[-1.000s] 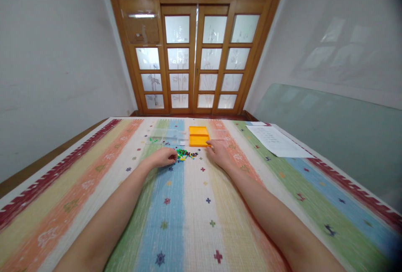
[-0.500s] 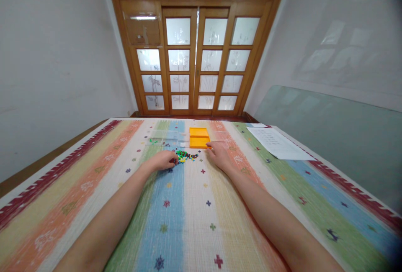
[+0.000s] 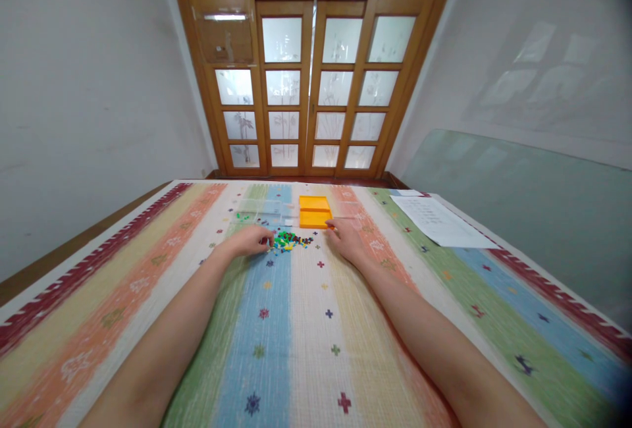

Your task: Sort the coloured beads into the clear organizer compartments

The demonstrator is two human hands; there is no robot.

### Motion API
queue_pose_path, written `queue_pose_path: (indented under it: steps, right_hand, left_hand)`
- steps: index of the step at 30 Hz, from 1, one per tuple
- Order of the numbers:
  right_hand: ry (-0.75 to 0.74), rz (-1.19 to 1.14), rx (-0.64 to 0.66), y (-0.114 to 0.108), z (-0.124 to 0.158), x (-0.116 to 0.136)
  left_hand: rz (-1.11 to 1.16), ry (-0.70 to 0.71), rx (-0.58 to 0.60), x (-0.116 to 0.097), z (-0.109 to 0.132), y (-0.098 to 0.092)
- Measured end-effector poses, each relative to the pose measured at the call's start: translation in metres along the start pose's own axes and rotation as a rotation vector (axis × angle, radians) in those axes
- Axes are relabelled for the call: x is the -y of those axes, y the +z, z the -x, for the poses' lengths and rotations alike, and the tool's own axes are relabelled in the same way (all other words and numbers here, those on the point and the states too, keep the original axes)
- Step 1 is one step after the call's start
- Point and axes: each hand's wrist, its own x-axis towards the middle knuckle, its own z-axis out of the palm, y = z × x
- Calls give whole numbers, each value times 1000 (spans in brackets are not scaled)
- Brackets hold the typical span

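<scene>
Left hand at left edge of small coloured bead pile, right hand just right of it near orange tray; all on striped cloth, paper sheet far right

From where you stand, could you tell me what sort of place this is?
Probably a room in a home: wooden doors with frosted glass panes, a striped woven cloth spread flat, and small coloured beads near an orange tray.

Bare forearms to frame edge; L hand & R hand bare too.
</scene>
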Motion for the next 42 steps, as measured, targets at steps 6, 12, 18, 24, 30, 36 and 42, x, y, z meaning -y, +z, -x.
queue_pose_path:
  steps: [6,12,18,24,30,36,42]
  right_hand:
    - [-3,0,-9,0,0,0]
    - [0,-9,-5,-2,1,4]
    - [3,-5,3,-6,2,7]
    - [9,21,24,-6,2,9]
    - [-17,30,22,-5,2,10]
    - [-16,31,39,-5,2,11]
    - [-8,37,54,-6,0,10]
  left_hand:
    - [0,-3,42,-12,-3,5]
    - [-33,53,-54,-21,-8,15]
    - [-84,31,-122,-30,-14,26]
    - [-93,-20,-136,-35,-14,28]
    - [-69,-2,-161,-37,-14,33]
    - [-35,51,-152,-34,-14,36]
    - [-15,103,-162,-30,-16,40]
